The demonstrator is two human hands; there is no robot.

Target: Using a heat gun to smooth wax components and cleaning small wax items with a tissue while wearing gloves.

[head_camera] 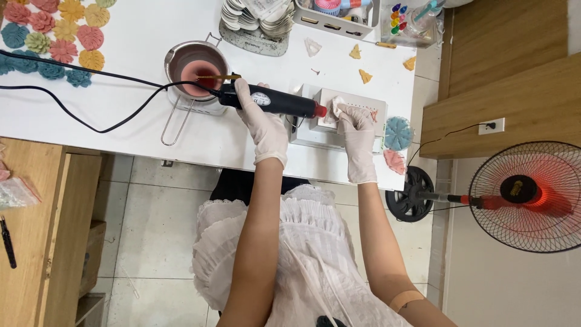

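Both my hands wear white gloves. My left hand (264,124) grips a black heat gun (275,103) with a red nozzle, which points right at a white square mould (360,104). My right hand (356,130) presses a small white tissue (336,104) onto the left part of that mould. The mould sits on a white block (308,132) at the table's front edge. The gun's black cord (91,79) runs off to the left across the white table (139,36).
A metal pot of pink melted wax (195,68) stands behind the gun. Several coloured flower shapes (51,39) lie at the far left, two more (397,142) at the table's right edge. A stack of white shells (257,15) and a tray (336,15) sit at the back. A floor fan (526,195) stands at right.
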